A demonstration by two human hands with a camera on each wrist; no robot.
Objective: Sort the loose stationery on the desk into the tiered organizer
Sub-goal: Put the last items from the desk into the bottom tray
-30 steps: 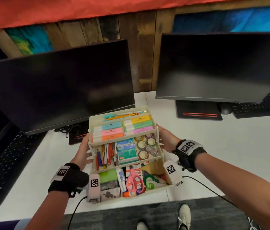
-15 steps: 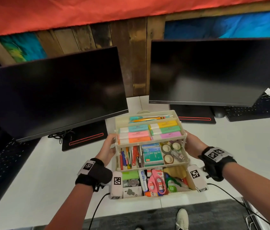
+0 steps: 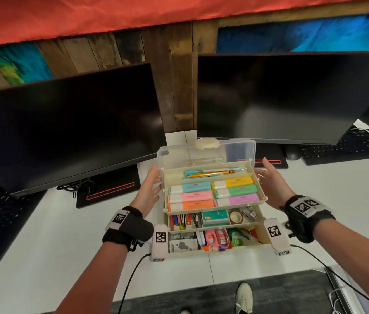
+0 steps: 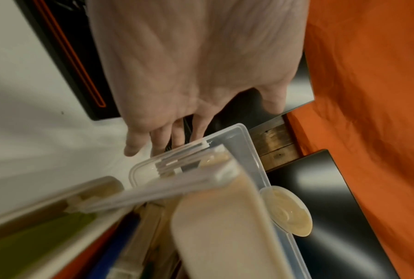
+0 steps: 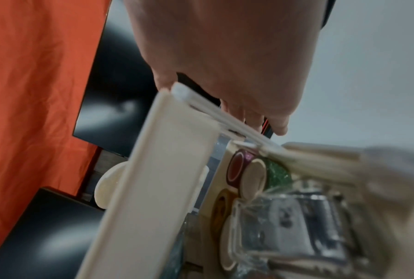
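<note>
Left hand [image 3: 150,191] and right hand [image 3: 272,180] — fingers straight, flanking the organizer [image 3: 213,198] at lower centre of the frame; risk, by your reckoning — tiers folding shut, pinching fingers or jamming the pencil [image 3: 212,174].

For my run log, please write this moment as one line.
left hand: open, beside organizer top tier | right hand: open, at other side | tiers: filled | lid: up
</note>
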